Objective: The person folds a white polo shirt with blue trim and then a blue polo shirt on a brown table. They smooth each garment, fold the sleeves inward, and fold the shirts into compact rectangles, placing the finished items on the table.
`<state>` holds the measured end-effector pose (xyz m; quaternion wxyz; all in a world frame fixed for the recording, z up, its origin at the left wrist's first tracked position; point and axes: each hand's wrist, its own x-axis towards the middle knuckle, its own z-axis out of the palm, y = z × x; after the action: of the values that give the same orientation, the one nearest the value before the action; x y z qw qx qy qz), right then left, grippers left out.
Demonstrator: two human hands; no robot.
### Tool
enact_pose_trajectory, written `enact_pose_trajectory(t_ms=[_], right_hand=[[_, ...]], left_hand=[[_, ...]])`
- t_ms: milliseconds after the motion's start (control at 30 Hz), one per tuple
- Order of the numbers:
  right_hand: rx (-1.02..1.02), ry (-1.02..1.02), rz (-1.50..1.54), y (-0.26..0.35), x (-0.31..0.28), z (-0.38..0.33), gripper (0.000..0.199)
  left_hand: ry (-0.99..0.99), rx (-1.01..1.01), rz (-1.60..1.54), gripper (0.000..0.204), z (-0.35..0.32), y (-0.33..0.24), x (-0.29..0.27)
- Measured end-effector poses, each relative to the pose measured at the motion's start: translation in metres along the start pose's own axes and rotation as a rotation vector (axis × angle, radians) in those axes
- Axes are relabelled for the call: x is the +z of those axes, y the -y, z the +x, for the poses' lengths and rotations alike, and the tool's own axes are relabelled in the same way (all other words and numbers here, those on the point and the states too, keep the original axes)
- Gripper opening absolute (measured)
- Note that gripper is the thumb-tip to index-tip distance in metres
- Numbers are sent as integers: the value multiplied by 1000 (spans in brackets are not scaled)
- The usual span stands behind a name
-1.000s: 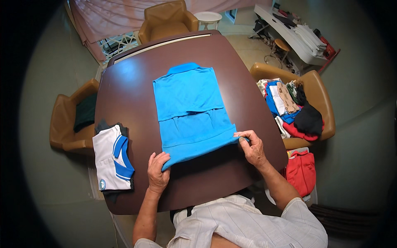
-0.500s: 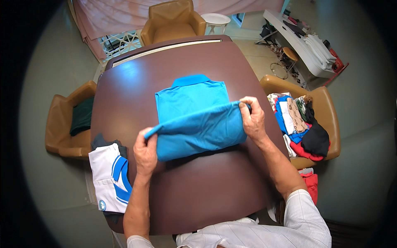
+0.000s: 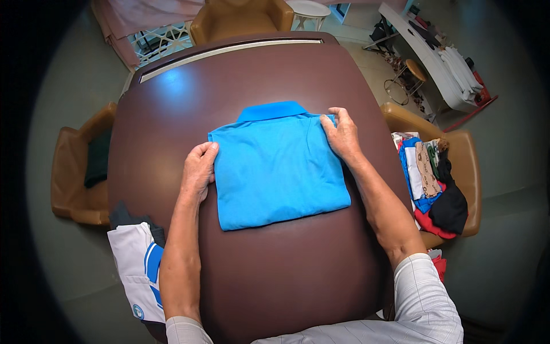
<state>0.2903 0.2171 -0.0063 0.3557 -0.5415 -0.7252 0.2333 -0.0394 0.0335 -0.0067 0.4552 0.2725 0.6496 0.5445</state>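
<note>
A bright blue polo shirt (image 3: pixel 278 169) lies folded into a compact rectangle on the dark brown table (image 3: pixel 275 269), its collar at the far side. The front flap now reaches up to just below the collar. My left hand (image 3: pixel 200 166) is closed at the shirt's upper left edge, thumb and fingers pinching the fabric there. At the upper right corner, my right hand (image 3: pixel 344 136) holds the cloth between thumb and fingers. Slight creases run down the shirt's right side.
A white and blue shirt (image 3: pixel 133 264) rests over dark cloth at the table's left edge. On the right tan armchair (image 3: pixel 471 172) sits a pile of folded clothes (image 3: pixel 424 172). Another armchair (image 3: pixel 69 172) with dark green cloth stands left; a third (image 3: pixel 240 23) is at the far end.
Both hands have moved away from me, carrying the lifted lower part of the polo shirt up and laying it over the upper part. The view has shifted slightly.
</note>
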Motion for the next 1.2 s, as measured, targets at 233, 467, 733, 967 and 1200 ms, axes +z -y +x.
enact_pose_trajectory(t_ms=[233, 467, 733, 967, 1200], right_hand=[[317, 252, 538, -2, -46, -33, 82], [324, 80, 614, -16, -77, -109, 72], [264, 213, 208, -5, -88, -170, 45], [306, 167, 466, -8, -109, -185, 36], [363, 305, 394, -20, -134, -226, 37]], left_hand=[[-11, 19, -58, 65, -44, -2, -4], [-3, 93, -5, 73, -85, 11, -12], [36, -45, 120, 72, -143, 12, 0], [14, 37, 138, 64, -175, 20, 7], [36, -26, 168, 66, -226, 53, -1]])
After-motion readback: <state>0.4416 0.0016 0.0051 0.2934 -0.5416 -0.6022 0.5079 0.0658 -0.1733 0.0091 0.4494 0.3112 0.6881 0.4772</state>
